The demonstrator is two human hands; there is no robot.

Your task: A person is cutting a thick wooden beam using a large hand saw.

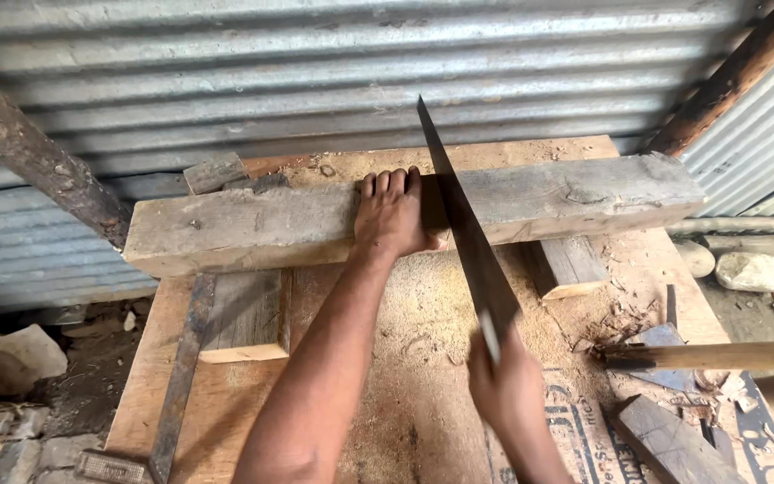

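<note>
Head view, saw [463, 233] in right grip [503, 381], left hand [396, 215] pressing beam [253, 224]

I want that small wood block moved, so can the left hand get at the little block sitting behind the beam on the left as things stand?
Probably yes. The left hand rests on top of the beam, and the small block lies just beyond it to the left, uncovered. Nothing stands between them, though the hand would have to let go of the beam.
</note>
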